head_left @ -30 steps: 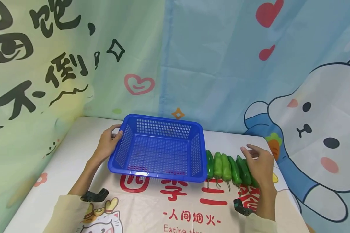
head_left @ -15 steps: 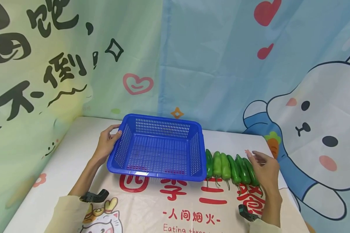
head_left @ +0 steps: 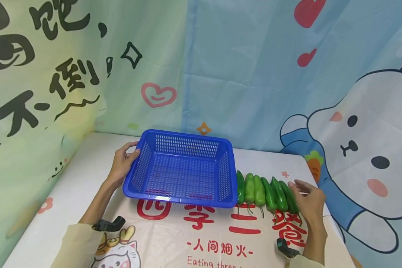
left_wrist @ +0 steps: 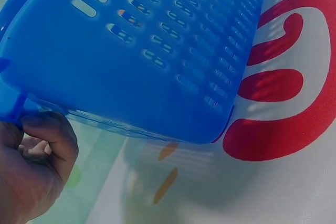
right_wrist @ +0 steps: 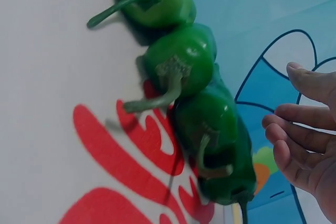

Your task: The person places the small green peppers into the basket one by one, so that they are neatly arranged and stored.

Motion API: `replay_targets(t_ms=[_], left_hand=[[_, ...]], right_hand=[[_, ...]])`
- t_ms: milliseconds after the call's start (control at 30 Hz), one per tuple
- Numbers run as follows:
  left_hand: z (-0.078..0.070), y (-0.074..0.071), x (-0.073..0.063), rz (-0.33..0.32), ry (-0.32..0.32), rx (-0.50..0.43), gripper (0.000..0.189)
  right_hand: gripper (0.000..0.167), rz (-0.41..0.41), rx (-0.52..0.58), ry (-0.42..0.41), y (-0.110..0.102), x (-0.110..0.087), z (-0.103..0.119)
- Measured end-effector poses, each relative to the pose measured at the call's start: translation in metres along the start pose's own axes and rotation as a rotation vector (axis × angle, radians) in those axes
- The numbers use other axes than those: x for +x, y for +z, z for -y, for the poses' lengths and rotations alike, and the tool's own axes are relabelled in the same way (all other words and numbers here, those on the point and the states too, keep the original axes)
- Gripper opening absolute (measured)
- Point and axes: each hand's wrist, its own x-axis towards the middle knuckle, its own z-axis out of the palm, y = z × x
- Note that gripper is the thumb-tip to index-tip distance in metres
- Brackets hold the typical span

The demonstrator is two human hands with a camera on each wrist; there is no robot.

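A blue plastic basket [head_left: 182,175] with slotted walls stands on the table, nothing inside it. My left hand [head_left: 122,165] grips its left rim, and the left wrist view shows curled fingers [left_wrist: 55,140] at the rim's corner. Right of the basket lies a row of several green peppers [head_left: 259,191], side by side, stems toward me. Just past the rightmost pepper [head_left: 289,197] is my right hand [head_left: 309,201], fingers loosely bent with nothing between them. In the right wrist view that hand [right_wrist: 310,135] is apart from the peppers [right_wrist: 205,119].
The table carries a printed cloth [head_left: 174,242] with red characters and a cartoon cat. A printed curtain [head_left: 241,74] hangs right behind the table's back edge and along its left side.
My right hand has moved right and toward me, from over the rightmost pepper to beside it, uncovering that pepper. The left hand and basket have stayed in place.
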Motion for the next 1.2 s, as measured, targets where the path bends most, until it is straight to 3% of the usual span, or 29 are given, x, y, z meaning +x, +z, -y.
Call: replay_targets(t_ms=[300, 900, 1200], left_hand=[[0.001, 0.0, 0.001, -0.002, -0.014, -0.029, 0.049], [0.002, -0.001, 0.002, 0.004, -0.017, -0.027, 0.048], [0.002, 0.0, 0.0, 0.005, -0.023, -0.025, 0.048]], right_hand=[[0.051, 0.03, -0.023, 0.044, 0.001, -0.004, -0.011], [0.068, 0.189, -0.07, 0.145, 0.007, -0.009, -0.028], [0.063, 0.176, -0.058, 0.123, 0.01, -0.013, -0.026]])
